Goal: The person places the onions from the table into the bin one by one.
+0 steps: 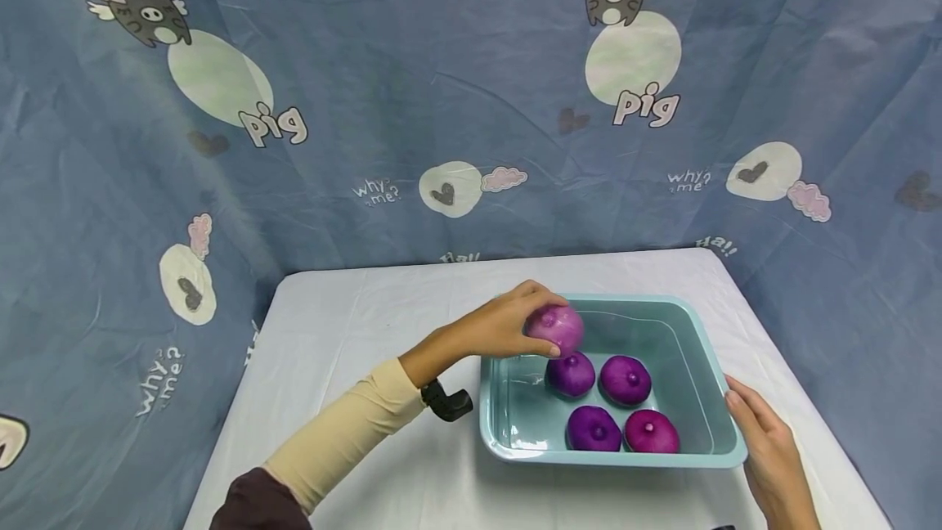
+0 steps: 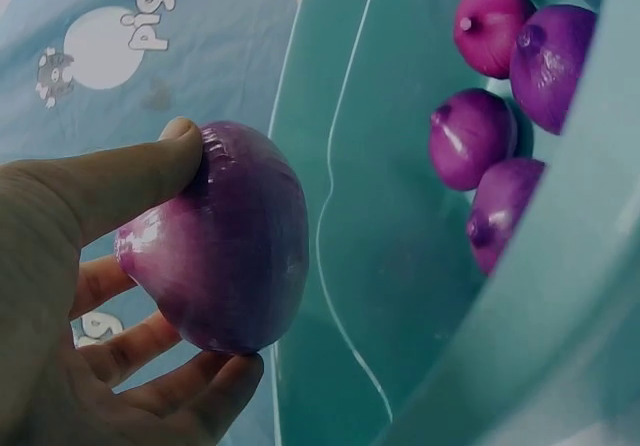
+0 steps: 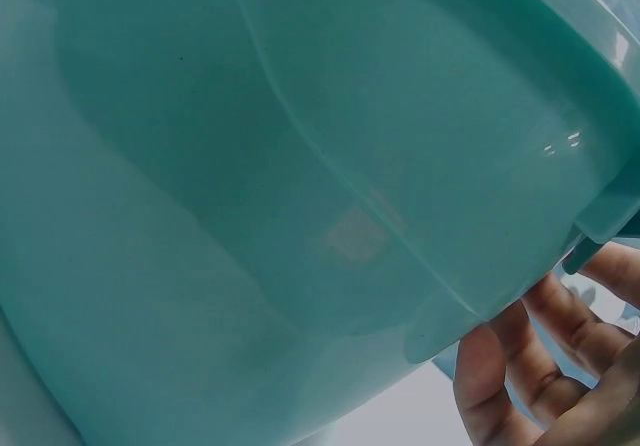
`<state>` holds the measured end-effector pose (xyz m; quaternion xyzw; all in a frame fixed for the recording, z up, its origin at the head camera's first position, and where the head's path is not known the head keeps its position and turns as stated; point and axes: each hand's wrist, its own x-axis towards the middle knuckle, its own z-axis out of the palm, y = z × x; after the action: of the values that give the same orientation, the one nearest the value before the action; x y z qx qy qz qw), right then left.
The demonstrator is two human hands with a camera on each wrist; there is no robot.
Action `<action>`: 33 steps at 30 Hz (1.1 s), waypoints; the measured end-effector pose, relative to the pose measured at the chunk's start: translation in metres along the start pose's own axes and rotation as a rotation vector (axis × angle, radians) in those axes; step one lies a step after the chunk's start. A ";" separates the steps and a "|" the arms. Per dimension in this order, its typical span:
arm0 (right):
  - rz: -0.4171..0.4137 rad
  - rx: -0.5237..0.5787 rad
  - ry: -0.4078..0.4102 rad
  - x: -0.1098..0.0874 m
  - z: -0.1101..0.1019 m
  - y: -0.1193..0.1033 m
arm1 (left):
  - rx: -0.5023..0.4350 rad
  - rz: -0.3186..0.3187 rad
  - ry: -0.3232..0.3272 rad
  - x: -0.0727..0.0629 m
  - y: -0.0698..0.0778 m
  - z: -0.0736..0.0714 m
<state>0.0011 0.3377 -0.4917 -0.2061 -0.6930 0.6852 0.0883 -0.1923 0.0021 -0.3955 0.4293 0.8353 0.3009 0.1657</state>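
My left hand (image 1: 508, 324) holds a light purple onion (image 1: 557, 330) between the thumb and fingers, above the far left part of a teal plastic tub (image 1: 684, 342). In the left wrist view the onion (image 2: 240, 236) shows its shiny skin and a pointed stem end, facing the palm. Several more onions lie on the tub's floor, among them a dark purple onion (image 1: 625, 380) and a pinker onion (image 1: 652, 432) near the front wall. My right hand (image 1: 773, 448) grips the tub's right edge; the right wrist view shows its fingertips (image 3: 482, 366) at the rim.
A white cloth-covered table (image 1: 368, 309) bears the tub. Behind and beside it hangs a blue curtain (image 1: 331, 64) with printed pigs and words. A black wrist device (image 1: 447, 401) sits by the left wrist, close to the tub's left wall.
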 end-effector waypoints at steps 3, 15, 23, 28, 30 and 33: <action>-0.003 0.008 0.004 0.000 0.000 0.000 | 0.002 0.007 -0.019 0.006 0.003 0.005; 0.014 0.006 -0.025 -0.001 -0.002 0.002 | 0.057 -0.008 -0.113 0.020 0.003 0.027; 0.016 0.008 -0.025 0.000 -0.003 0.001 | 0.139 0.011 -0.198 0.028 0.000 0.040; 0.026 0.003 -0.026 0.000 -0.004 0.002 | 0.188 0.016 -0.244 0.031 0.000 0.048; 0.019 0.005 -0.025 0.000 -0.004 0.002 | 0.199 0.010 -0.269 0.033 0.002 0.052; 0.002 0.012 -0.027 0.001 -0.004 0.002 | 0.226 0.003 -0.311 0.035 0.003 0.057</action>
<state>0.0023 0.3415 -0.4931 -0.1968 -0.6899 0.6921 0.0796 -0.1807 0.0528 -0.4375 0.4879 0.8274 0.1356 0.2430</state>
